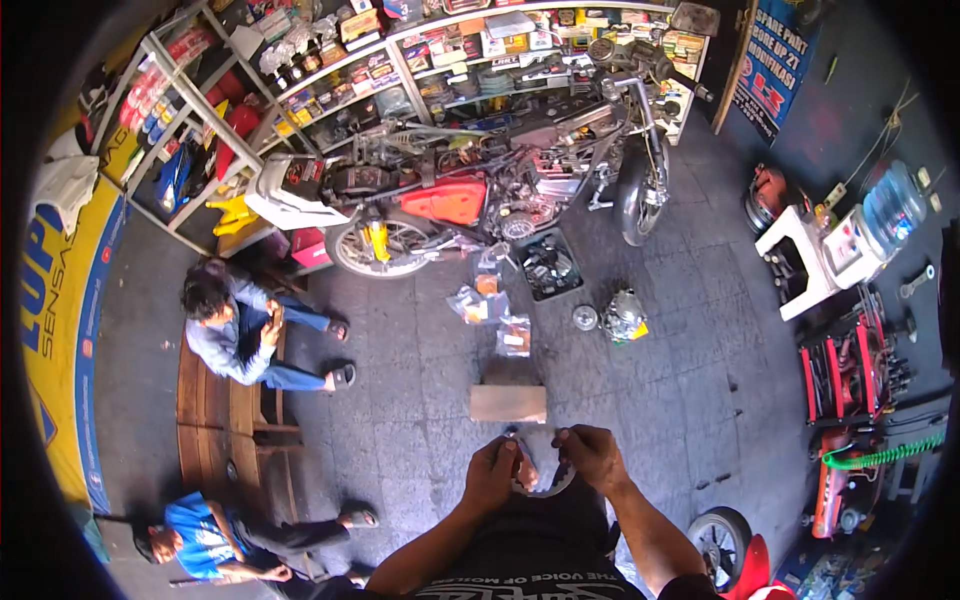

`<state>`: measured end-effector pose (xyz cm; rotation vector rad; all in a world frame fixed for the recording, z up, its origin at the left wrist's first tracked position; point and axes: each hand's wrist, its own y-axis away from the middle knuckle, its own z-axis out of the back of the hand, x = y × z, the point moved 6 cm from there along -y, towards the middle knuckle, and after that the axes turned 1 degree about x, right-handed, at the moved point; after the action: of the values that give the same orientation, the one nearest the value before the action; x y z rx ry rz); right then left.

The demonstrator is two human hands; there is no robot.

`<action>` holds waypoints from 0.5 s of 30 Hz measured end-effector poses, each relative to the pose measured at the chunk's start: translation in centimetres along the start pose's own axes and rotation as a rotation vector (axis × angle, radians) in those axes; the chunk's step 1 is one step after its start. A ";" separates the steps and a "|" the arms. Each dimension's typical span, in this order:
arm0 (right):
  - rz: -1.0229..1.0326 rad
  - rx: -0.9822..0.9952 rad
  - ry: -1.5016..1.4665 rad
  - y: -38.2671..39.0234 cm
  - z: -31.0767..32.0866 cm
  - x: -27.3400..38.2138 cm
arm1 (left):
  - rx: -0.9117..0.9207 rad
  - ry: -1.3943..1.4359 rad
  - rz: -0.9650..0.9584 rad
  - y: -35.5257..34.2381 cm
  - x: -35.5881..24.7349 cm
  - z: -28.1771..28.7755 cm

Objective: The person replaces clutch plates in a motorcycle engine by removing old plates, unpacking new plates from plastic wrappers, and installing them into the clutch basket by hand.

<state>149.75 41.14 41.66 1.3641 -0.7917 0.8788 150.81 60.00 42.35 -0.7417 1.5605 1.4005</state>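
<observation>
My left hand (pixel 490 474) and my right hand (pixel 592 459) are close together in front of my body, fingers closed. Between them is a thin, pale, curved part (pixel 545 491) with a notched edge, like a gasket or ring. Both hands seem to grip it from its two sides. Something small and dark shows at the right fingertips, too small to name. Just beyond the hands, a wooden block (pixel 508 403) lies on the floor.
Ahead stand a partly stripped motorcycle (pixel 445 200), a tray of metal parts (pixel 549 265), plastic bags (pixel 480 306) and an engine part (pixel 623 316). Two people sit at left by a wooden bench (pixel 205 400). At right are a tool rack (pixel 845 370) and a wheel (pixel 720 545).
</observation>
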 end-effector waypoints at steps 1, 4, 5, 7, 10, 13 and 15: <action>0.009 -0.035 -0.016 -2.0 -0.1 1.1 | -0.042 -0.021 -0.005 -2.3 -0.3 1.1; -0.058 -0.122 -0.091 -6.5 -0.2 1.3 | -0.137 -0.035 -0.043 -8.8 -1.7 2.5; -0.099 -0.158 -0.133 -7.3 0.1 1.4 | -0.109 -0.087 -0.061 -11.2 -2.6 2.4; -0.095 -0.261 -0.179 -9.4 0.8 1.4 | -0.028 0.045 -0.070 -15.6 -3.6 1.8; -0.129 -0.370 -0.248 -13.8 3.6 2.0 | -0.012 0.052 -0.013 -21.1 -4.6 0.7; -0.182 -0.378 -0.172 -21.2 7.2 0.6 | -0.068 0.026 -0.017 -28.4 -5.4 0.4; -0.015 -0.220 0.055 -26.1 9.4 4.1 | -0.143 -0.145 -0.049 -31.8 -7.6 0.6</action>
<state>174.94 31.86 33.50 1.1462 -0.8103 0.7896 182.06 53.77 34.95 -0.7403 1.3329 1.5067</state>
